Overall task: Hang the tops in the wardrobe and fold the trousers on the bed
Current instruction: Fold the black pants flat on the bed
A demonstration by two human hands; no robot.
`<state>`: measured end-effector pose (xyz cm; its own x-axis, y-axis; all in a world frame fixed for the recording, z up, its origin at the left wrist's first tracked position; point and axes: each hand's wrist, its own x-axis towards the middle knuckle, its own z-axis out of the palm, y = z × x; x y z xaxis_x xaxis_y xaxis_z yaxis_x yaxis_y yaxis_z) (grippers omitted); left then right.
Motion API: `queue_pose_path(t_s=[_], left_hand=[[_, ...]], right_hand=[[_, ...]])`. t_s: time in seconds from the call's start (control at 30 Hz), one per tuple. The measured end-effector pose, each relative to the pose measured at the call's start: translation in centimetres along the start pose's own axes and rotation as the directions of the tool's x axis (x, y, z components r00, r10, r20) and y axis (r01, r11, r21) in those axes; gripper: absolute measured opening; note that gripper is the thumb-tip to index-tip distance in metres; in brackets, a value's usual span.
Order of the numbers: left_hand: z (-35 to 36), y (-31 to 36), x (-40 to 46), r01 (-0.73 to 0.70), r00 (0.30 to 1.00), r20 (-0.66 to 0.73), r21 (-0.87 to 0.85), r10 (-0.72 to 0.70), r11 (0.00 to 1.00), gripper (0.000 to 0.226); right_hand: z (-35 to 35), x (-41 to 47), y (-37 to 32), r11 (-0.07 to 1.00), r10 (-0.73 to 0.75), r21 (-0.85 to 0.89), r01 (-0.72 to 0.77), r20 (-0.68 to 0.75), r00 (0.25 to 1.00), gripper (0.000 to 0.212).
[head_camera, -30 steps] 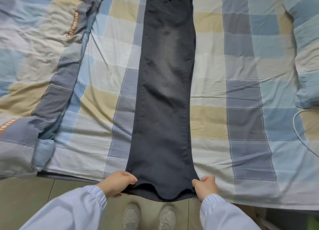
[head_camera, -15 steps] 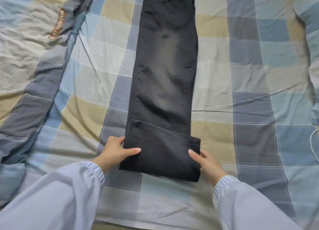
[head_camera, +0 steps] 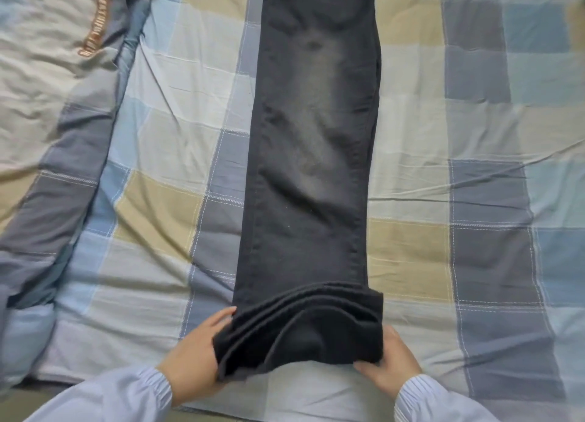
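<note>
Dark faded trousers (head_camera: 313, 142) lie lengthwise on the checked bed sheet (head_camera: 474, 200), legs laid together, waist at the top edge of the view. The leg ends near me are doubled over into a thick fold (head_camera: 300, 333) raised off the sheet. My left hand (head_camera: 196, 355) grips the fold's left side, fingers under the cloth. On the right side my right hand (head_camera: 391, 363) holds the same fold, thumb beneath its lower corner. No wardrobe or tops are in view.
A rumpled checked duvet (head_camera: 53, 104) with an orange printed strip lies along the left of the bed. The bed's near edge runs along the bottom, with a strip of floor (head_camera: 28, 396) at the lower left. Both my sleeves are pale blue.
The leg ends hung at the bed's edge a second ago. I folded them up onto the legs, and now both hands lift and turn that folded part further towards the waist.
</note>
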<state>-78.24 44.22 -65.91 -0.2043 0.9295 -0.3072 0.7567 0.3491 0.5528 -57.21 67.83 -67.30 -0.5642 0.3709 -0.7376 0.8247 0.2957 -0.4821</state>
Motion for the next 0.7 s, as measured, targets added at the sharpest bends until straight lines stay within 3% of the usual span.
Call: queue_pose_path(t_s=[0.1,0.2,0.33,0.4,0.5,0.57,0.6,0.67,0.7], left_hand=[[0.8,0.8,-0.8,0.102,0.979,0.181,-0.012,-0.098,0.995,0.042],[0.8,1.8,-0.3,0.315,0.949,0.093,-0.188,-0.302,0.93,0.04],[0.0,2.1,0.0,0.485,0.865,0.083,-0.39,-0.495,0.783,0.037],[-0.4,1.2,0.5,0.46,0.849,-0.009,-0.477,-0.528,0.749,0.031],[-1.2,0.1,2.8,0.415,0.763,-0.146,-0.635,-0.629,0.651,0.049],[-1.1,-0.4,5.2,0.388,0.686,-0.146,-0.756,-0.713,0.528,0.032],[-1.0,-0.6,6.4,0.382,0.638,-0.093,-0.824,-0.764,0.419,0.03],[-0.4,-0.9,7.9,0.361,0.56,0.029,-0.908,-0.828,0.213,0.033],[0.2,-1.0,7.9,0.366,0.543,0.047,-0.912,-0.839,0.186,0.033]], right_hand=[[0.4,-1.0,-0.3,0.953,-0.066,-0.297,0.055,-0.026,0.997,0.028],[0.3,-1.9,-0.6,0.948,-0.079,-0.313,0.056,-0.061,0.995,0.035],[-0.3,-2.8,-1.8,0.999,0.014,-0.028,-0.02,-0.209,0.978,0.036],[-1.4,-2.1,-3.1,0.993,0.047,0.122,-0.01,-0.305,0.951,0.023],[-3.8,0.6,-6.0,0.945,0.086,0.326,0.036,-0.353,0.932,0.011],[-4.1,3.4,-6.6,0.924,0.085,0.38,0.046,-0.321,0.943,0.011],[-3.9,4.9,-6.3,0.913,0.105,0.406,0.028,-0.303,0.947,0.017],[-3.0,6.6,-5.4,0.898,0.176,0.438,-0.033,-0.29,0.941,0.043],[-2.5,7.0,-4.8,0.896,0.21,0.44,-0.063,-0.294,0.933,0.051]])
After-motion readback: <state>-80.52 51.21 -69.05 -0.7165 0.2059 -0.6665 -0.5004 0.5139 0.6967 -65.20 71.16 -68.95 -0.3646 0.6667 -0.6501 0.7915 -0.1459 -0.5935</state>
